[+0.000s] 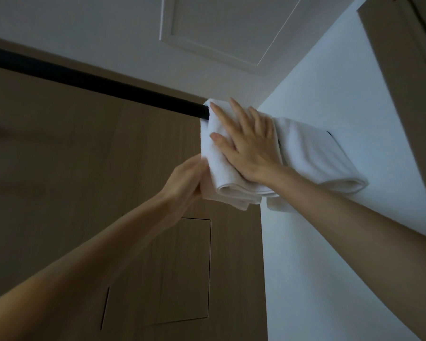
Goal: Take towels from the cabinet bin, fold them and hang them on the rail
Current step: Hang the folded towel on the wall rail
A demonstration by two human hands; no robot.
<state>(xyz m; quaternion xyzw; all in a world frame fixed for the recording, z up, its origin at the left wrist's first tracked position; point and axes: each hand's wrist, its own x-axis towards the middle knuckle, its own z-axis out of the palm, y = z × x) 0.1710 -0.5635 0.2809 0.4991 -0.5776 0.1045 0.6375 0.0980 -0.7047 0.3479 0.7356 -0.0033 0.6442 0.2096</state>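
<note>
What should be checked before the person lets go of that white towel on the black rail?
1. White folded cloth towel draped over the black round rail: ok.
2. Right hand pressing flat on it: ok.
3. Left hand gripping its lower edge: ok.
4. Front and back halves hang even: cannot tell, back hidden.
5. Gap to the second white towel on the right: cannot tell, hand covers it.

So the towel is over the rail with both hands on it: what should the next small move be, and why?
Probably smooth it downward with the flat right hand while the left hand, gripping its lower edge, tugs it straight. The towel already drapes over the rail beside the second towel, but its hanging layers look uneven at the bottom.
</note>
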